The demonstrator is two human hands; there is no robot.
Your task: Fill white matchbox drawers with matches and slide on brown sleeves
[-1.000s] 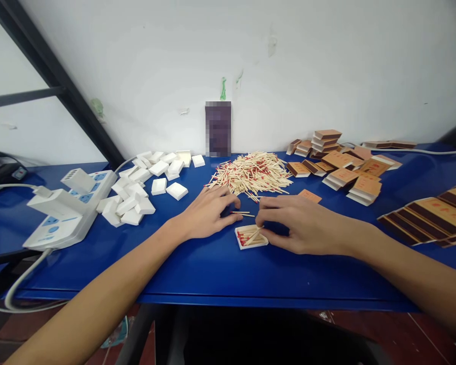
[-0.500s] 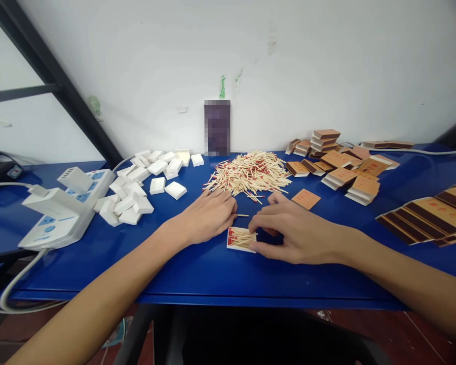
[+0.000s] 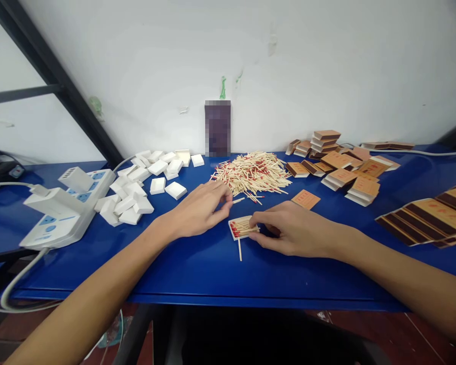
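A white matchbox tray (image 3: pixel 232 236) holds a layer of red-headed matches (image 3: pixel 243 226) on the blue table. My right hand (image 3: pixel 292 228) grips the tray's right end between thumb and fingers. One loose match (image 3: pixel 240 250) lies against the tray's front side, pointing toward the table's front edge. My left hand (image 3: pixel 207 208) is just behind and left of the tray, thumb and fingers pinched. A pale matchstick (image 3: pixel 238 201) sticks out from its fingertips. Close behind both hands spreads a big pile of matches (image 3: pixel 256 172).
White empty trays (image 3: pixel 137 187) are heaped at the left, beside a power strip (image 3: pixel 68 213) with plugs. Orange matchbox sleeves (image 3: pixel 338 159) are piled at the back right, one sleeve (image 3: pixel 306 199) nearer. Further flat sleeves (image 3: pixel 433 213) lie at the far right. A pixelated dark panel (image 3: pixel 218 128) stands by the wall.
My left hand has drawn back slightly toward the pile with the matchstick. The tray has shifted a little away from me and tilted in my right hand. A loose match now shows in front of it.
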